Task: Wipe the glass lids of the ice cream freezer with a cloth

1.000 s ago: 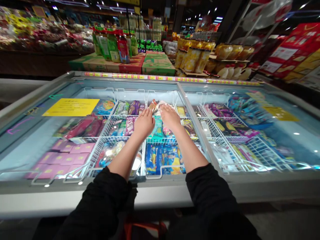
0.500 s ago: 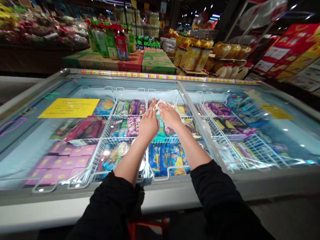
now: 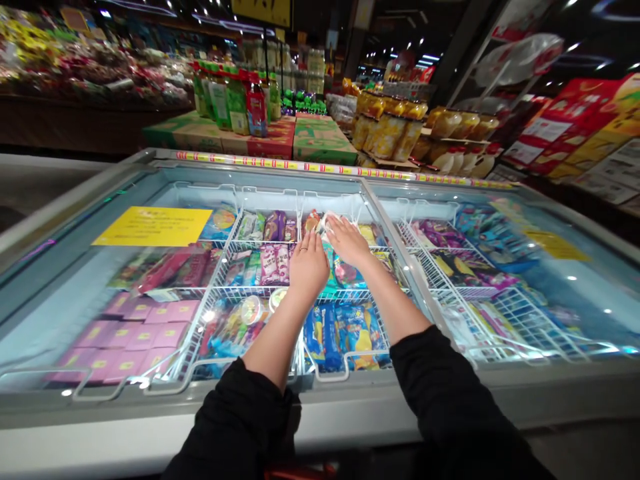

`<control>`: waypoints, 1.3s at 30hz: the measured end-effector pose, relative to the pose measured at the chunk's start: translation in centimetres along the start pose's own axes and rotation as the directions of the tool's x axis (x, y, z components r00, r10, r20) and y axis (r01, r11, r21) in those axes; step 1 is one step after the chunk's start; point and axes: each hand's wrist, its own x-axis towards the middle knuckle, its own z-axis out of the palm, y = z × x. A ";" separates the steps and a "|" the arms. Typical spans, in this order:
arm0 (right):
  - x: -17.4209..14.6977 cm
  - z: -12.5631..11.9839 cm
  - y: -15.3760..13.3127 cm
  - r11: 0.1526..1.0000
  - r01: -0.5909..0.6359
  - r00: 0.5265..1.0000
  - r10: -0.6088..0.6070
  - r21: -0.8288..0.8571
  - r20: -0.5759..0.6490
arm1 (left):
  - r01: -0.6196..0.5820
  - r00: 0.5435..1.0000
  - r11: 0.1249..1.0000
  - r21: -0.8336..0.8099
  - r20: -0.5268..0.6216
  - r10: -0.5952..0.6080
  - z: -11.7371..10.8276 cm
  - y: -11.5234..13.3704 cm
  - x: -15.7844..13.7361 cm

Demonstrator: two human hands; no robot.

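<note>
Both my hands are stretched out over the glass lid [image 3: 165, 180] of a chest freezer, palms down. My left hand [image 3: 310, 263] lies flat with its fingers straight and close together, a ring on one of them. Beside it, my right hand [image 3: 349, 239] is also flat, angled to the left, its fingertips a little farther forward. A whitish, crumpled thing [image 3: 327, 219] shows at the right fingertips; whether it is a cloth under them or a pack below the glass, I cannot tell. Under the glass, white wire baskets [image 3: 215, 293] hold wrapped frozen treats, including blue packs [image 3: 345, 333].
A yellow notice [image 3: 153, 227] is on the left glass, and a lid frame [image 3: 395, 247] runs to the right of my hands. Pink boxes [image 3: 125, 337] lie inside at left. Beyond the freezer stand bottles [image 3: 235, 100] on cartons [image 3: 323, 137] and jars [image 3: 390, 133].
The view has tilted up slightly, so the freezer sits lower and a bit farther right in the picture. My hands stay flat at nearly the same place over the glass.
</note>
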 end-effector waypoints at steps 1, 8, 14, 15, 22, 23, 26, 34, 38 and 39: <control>0.9 -0.1 0.4 1.000 -0.003 1.000 0.003 0.002 0.001 | -0.003 1.000 1.000 0.002 -0.005 0.003 0.0 0.0 0.0; 2.6 -0.4 4.2 0.990 -0.131 0.991 0.132 -0.055 0.014 | 0.001 1.000 1.000 0.004 -0.004 -0.001 0.0 0.0 0.0; 5.4 -0.7 2.1 0.981 -0.184 0.982 0.185 -0.054 0.021 | 0.006 1.000 1.000 -0.017 -0.019 -0.007 0.3 0.0 0.0; 5.9 -0.6 1.3 0.989 -0.139 0.990 0.140 -0.049 0.028 | 0.004 1.000 1.000 -0.017 -0.022 -0.004 0.4 0.0 0.0; 3.3 1.2 2.4 0.983 0.182 0.983 -0.182 0.015 0.003 | -0.003 0.998 0.999 -0.038 -0.058 0.001 0.8 0.0 0.0; 2.8 1.1 3.7 0.983 0.182 0.983 -0.182 0.017 -0.002 | -0.001 0.999 0.999 -0.044 -0.054 -0.001 0.8 -0.1 0.0; 3.0 0.3 6.9 0.998 0.055 0.998 -0.055 0.000 -0.011 | -0.004 0.999 0.998 -0.057 -0.047 0.002 1.0 -0.1 0.2; 8.5 0.1 2.2 1.000 -0.014 1.000 0.014 -0.010 0.002 | 0.014 0.999 0.999 -0.034 -0.028 -0.015 0.7 0.2 0.2; 6.0 1.1 1.9 0.984 0.178 0.984 -0.178 0.021 -0.005 | 0.003 1.000 0.999 -0.040 -0.026 -0.004 0.5 0.0 0.1; 5.2 1.0 2.8 0.978 0.206 0.978 -0.206 0.029 -0.005 | 0.001 1.000 0.999 -0.043 -0.029 -0.002 0.4 -0.1 0.1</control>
